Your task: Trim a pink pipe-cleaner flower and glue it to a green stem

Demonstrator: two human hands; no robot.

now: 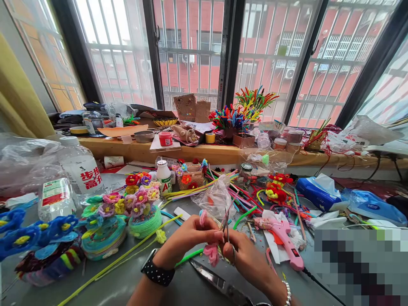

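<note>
My left hand (188,240), with a black watch on its wrist, pinches a pink pipe-cleaner piece (203,216) whose fluffy end (211,253) hangs between both hands. My right hand (247,259), with a bead bracelet, is closed round small scissors (227,223) whose blades point up beside the pink piece. Both hands hover over the grey table (127,280) near its front edge.
A pink glue gun (283,240) lies right of my hands; large scissors (219,282) lie below them. Pipe-cleaner flower baskets (143,212) and blue flowers (38,233) fill the left. Plastic bottles (79,165), loose pipe cleaners (204,187), a tissue pack (314,193) and a cluttered wooden sill (197,153) stand behind.
</note>
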